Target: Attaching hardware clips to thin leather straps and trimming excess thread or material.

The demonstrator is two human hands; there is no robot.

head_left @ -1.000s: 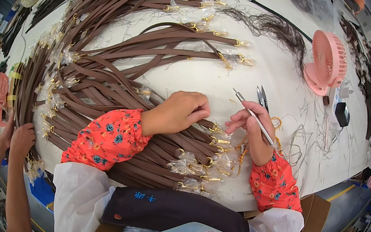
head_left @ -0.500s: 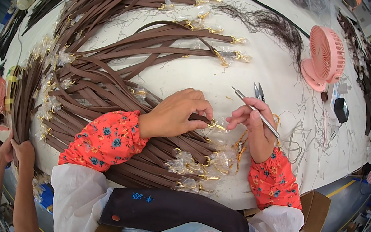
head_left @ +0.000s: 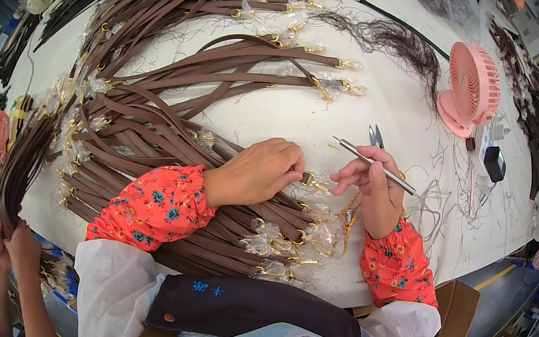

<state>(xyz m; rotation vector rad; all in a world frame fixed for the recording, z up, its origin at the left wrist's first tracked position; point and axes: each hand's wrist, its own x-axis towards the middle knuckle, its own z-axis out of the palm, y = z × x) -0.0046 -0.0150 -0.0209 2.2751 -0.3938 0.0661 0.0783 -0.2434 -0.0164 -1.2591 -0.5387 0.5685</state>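
Across the white desk (head_left: 407, 109) many brown straps (head_left: 228, 73) lie in long, overlapping rows, with gold clasps on their ends, most of them wrapped in clear plastic. Over the middle of the nearer rows is the left hand (head_left: 259, 170). Its fingers are bent inward and the thumb is close to the index finger; because their inner side is hidden, I cannot tell whether they grip a strap. Just beside these fingertips, toward the right, one gold clasp (head_left: 311, 180) with a plastic wrap is seen, between the two hands.

The right hand (head_left: 379, 195) grips a slim silver pen-like tool (head_left: 354, 150), which lies slantwise across its fingers, the thin tip pointing to the upper left. The other fingers of this hand are half bent, and their tips are near the clasp. Behind this hand stick out the pointed blades of a pair of snips (head_left: 376, 137); I cannot tell whether the hand holds them. An orange cord (head_left: 349, 221) is just beside the wrist.

Farther on the desk stand a pink fan (head_left: 466, 86) and, to the left of it, a loose heap of dark threads (head_left: 396, 41). At the left edge, a co-worker's hands (head_left: 22, 249) hold a hanging bundle of brown straps.
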